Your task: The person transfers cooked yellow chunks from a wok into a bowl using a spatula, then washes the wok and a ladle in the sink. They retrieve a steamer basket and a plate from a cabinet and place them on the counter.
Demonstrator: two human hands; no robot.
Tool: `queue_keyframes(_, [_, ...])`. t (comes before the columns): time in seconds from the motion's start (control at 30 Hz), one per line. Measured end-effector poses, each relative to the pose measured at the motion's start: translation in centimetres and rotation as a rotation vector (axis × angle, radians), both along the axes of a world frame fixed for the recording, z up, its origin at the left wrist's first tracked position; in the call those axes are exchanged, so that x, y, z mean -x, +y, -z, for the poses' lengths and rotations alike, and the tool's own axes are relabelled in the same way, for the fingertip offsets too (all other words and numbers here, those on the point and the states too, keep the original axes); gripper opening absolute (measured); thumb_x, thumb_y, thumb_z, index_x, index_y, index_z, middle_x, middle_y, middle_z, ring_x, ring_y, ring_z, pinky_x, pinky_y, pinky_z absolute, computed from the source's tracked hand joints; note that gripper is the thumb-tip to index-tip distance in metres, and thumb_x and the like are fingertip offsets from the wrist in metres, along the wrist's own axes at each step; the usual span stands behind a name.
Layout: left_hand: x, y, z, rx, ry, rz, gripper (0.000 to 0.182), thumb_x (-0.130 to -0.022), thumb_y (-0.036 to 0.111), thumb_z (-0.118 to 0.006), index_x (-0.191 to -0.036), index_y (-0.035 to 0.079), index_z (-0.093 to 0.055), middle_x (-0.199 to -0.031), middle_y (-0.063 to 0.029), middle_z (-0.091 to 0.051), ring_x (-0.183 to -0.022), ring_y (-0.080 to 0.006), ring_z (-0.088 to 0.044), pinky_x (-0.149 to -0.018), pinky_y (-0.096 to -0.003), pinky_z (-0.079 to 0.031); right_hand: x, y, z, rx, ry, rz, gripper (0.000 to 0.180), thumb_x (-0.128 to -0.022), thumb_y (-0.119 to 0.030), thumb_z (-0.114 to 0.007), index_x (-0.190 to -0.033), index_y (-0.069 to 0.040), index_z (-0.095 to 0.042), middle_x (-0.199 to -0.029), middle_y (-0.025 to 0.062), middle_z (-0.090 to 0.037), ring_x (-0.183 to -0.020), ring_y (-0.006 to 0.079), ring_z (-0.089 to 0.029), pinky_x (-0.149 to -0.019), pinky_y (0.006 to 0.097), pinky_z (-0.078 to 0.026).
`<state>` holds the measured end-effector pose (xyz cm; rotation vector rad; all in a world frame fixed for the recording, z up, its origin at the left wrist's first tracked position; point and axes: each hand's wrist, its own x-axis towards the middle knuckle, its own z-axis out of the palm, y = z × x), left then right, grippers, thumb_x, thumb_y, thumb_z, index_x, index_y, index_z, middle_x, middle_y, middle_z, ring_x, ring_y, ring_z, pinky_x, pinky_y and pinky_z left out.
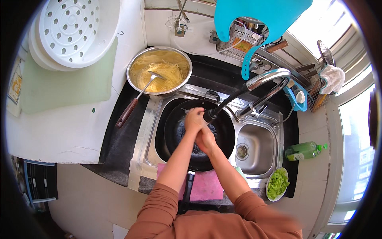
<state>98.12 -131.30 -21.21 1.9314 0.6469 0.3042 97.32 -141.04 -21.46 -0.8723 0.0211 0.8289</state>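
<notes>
My left hand (194, 121) and my right hand (206, 139) are pressed together under the black spout head of the chrome faucet (211, 115). Below them a black wok (170, 131) rests over the larger basin, with wet, foamy patches on its inside. Its black handle (188, 185) points towards me over a pink cloth (209, 186). The fingers overlap and are partly hidden, and I see no object between them. Behind to the left stands a steel bowl (129, 74) of pale yellow shreds (170, 74), with a wooden-handled spatula (128, 112) leaning in it.
The small steel basin (258, 149) lies to the right. Beyond it are a green bottle (301, 151) and a plate of cut green vegetable (277, 185). A white perforated basket (74, 35) and a pale green board (71, 89) are at the left. A turquoise silicone bib (277, 15) hangs above.
</notes>
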Motion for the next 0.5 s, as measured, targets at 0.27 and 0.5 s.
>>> queue_keyframes(0.27, [1.9,-0.9,1.8,1.75,-0.413,0.199,0.034,-0.092,0.04,-0.052,-0.079,0.011,-0.065,-0.079,-0.0066,-0.067,-0.068,-0.0193,-0.063,-0.055,-0.0266,-0.05,-1.9,1.1,-2.9,0.07,0.022,-0.031,0.028,-0.095,-0.029,-0.048,-0.076,-0.008,-0.053,-0.063,0.0046,-0.054,-0.052,0.0134,-0.049,-0.048,0.0279,-0.039])
queue_keyframes(0.5, [3.7,-6.9,-0.7,1.148,-0.475,-0.235,0.062,-0.093,0.048,-0.047,-0.146,0.024,-0.028,-0.113,-0.0035,-0.054,-0.085,-0.0168,-0.057,-0.066,-0.0314,-0.05,-3.4,3.9,0.9,1.209,-1.088,0.019,0.02,-0.094,-0.027,-0.048,-0.093,-0.009,-0.055,-0.078,0.0042,-0.056,-0.067,0.0205,-0.054,-0.061,0.0349,-0.041])
